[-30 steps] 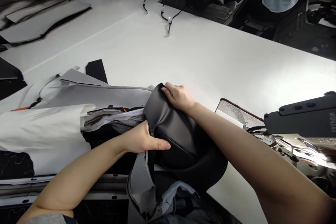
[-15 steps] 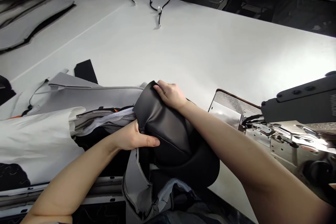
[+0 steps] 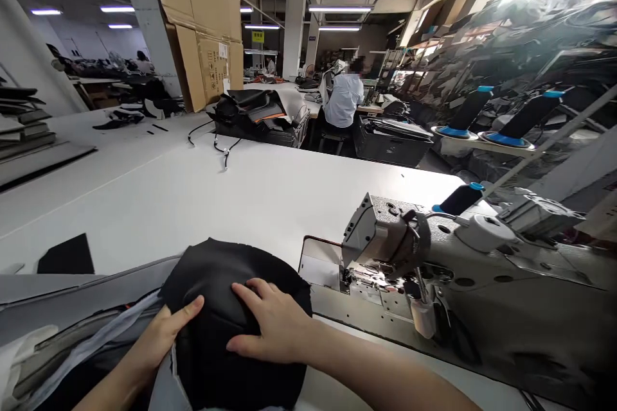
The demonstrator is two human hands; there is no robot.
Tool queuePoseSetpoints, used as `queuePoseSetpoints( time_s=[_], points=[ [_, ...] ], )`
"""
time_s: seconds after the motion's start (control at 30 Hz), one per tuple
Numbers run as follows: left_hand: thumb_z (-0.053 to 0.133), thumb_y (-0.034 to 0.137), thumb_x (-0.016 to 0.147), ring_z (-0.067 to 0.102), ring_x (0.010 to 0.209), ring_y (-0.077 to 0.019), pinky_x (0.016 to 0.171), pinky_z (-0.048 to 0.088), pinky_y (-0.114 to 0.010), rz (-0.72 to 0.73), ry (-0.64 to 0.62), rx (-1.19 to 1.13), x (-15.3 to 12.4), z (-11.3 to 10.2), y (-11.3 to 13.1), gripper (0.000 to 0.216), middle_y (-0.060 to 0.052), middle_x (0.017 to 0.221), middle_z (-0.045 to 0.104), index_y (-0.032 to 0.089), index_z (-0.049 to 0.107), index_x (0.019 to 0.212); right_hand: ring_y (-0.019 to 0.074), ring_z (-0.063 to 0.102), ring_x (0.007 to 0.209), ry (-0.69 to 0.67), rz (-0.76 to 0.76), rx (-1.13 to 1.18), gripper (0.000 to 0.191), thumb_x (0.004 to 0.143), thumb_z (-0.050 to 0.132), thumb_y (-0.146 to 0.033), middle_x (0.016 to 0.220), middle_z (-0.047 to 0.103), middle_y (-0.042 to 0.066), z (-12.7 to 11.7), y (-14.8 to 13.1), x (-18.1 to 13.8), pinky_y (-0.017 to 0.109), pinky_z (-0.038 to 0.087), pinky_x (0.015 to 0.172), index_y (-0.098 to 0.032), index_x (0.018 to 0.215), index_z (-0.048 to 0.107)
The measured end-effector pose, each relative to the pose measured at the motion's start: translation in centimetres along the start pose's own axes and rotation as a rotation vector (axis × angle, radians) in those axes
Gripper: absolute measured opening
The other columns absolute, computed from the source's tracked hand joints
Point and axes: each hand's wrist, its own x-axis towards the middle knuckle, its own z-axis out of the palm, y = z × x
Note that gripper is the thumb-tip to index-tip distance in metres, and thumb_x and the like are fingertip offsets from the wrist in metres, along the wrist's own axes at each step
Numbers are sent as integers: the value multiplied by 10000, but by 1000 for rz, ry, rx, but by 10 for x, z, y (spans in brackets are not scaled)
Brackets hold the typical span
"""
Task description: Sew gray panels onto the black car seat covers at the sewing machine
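Head view: both hands are low in the frame, on a black cover [image 3: 216,270] that lies domed at the near edge of the white table [image 3: 241,192]. The right hand [image 3: 274,324] lies flat on its crown, palm down, fingers spread, gripping nothing. The left hand [image 3: 164,334] rests its fingers on the cover's left rim, where the black meets grey fabric [image 3: 72,295]. Its thumb is hidden, so I cannot tell whether it pinches the edge or only presses on it. The hands are close together but do not touch.

The cover sits just left of the sewing machine [image 3: 385,237], its right edge near the steel plate [image 3: 318,263] and clear of the needle.

By the look of it, the step in hand is pressing the cover flat and steadying it beside the machine. No stitching is going on. A next move calls for:
- a firm hold on the rim, not a flat palm;
- the seam edge kept smooth and lined up with the grey fabric;
- fingers kept clear of the needle.

Farther off, a black offcut [image 3: 67,255] and a cable [image 3: 222,148] lie on the table. Beyond them a person [image 3: 343,99] sits facing away.
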Motion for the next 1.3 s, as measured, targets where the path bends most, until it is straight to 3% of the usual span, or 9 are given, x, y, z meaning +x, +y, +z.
queuePoseSetpoints(
  time_s=[0.17,0.27,0.4,0.53,0.6,0.73,0.93,1.17,1.3],
  points=[
    [755,328,706,697,793,-287,659,590,-344,101,-62,-34,-14,22,23,247,-67,773,717,160,655,857,284,645,782,-178,104,-108,750,880,413,-597,934,672,106,-16,-2,-23,338,441,635,-196,1480,208],
    [720,263,722,702,757,-266,679,594,-333,128,-4,-92,-17,30,28,206,-63,759,721,149,671,886,215,610,721,-92,-132,-237,356,928,407,-395,825,657,65,-8,2,-45,300,375,616,-177,1169,553],
    [694,224,712,697,816,-277,766,592,-368,157,-75,-178,-11,36,21,246,-74,812,729,133,681,940,164,539,665,-71,-395,-212,324,947,378,-359,720,587,40,6,17,-72,294,341,615,-185,732,549],
    [706,238,706,677,917,-287,857,568,-383,181,-114,-166,-14,43,12,293,-83,898,728,125,678,974,159,560,719,-101,-77,151,333,973,291,-328,771,591,39,0,29,-66,284,407,659,-193,812,550],
    [726,268,707,661,967,-288,899,552,-386,209,-147,-149,-18,44,10,335,-80,967,721,134,671,1009,184,584,907,-47,81,320,249,941,392,-352,1036,605,75,-8,31,-54,312,453,772,-199,1068,541],
    [727,320,728,633,1037,-283,959,519,-392,268,-152,-124,-16,43,8,370,-70,1058,700,151,659,1050,249,442,1235,-83,67,441,694,865,517,-340,1458,311,114,-17,28,-33,398,421,968,-251,1473,196],
    [724,323,741,622,1060,-279,1012,474,-413,257,-111,-106,2,43,0,387,-86,1026,707,130,650,1068,241,556,1082,-247,172,583,852,808,602,-417,1332,444,133,-7,39,-25,412,485,905,-240,1499,136],
    [746,372,719,593,1106,-292,1019,467,-391,336,-109,-67,-6,38,0,499,-83,1084,691,140,632,1147,357,77,1418,397,89,153,945,747,683,-520,1545,114,106,-18,52,-18,568,163,1125,-266,1491,159],
    [738,416,729,548,1171,-303,1058,420,-408,413,-92,36,-10,40,3,564,-89,1143,667,138,603,1200,333,387,1292,43,233,465,1264,658,736,-592,1445,339,148,-22,50,-15,531,352,1035,-269,1476,-172]
  ],
)
